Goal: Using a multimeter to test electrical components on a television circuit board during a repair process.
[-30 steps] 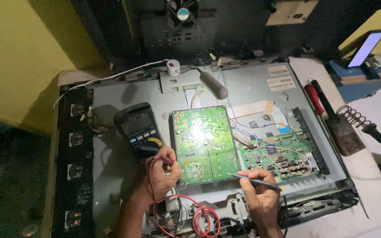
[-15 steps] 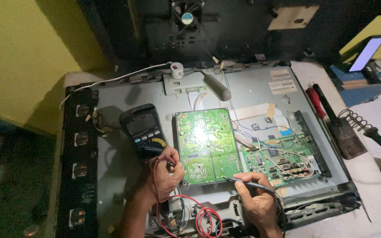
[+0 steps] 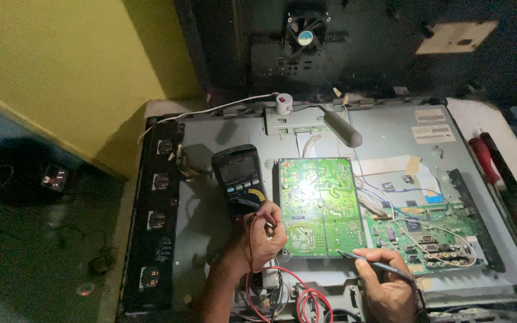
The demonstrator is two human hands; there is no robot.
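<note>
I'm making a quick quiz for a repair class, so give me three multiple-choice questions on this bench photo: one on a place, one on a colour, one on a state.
1. Where does the multimeter lie?
A. left of the green power board
B. on the floor
C. right of the red screwdriver

2. What colour is the wall?
A. white
B. yellow
C. blue

3. What is the right hand doing?
A. lying flat and empty
B. gripping the fan
C. holding a probe to the board's lower edge

Answers: A, it lies beside the board's left edge; B, plainly yellow; C, the probe tip reaches the board.

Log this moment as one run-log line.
left hand: holds probe at left edge of green circuit board | right hand: holds black probe at board's lower right corner | multimeter: beside board
</note>
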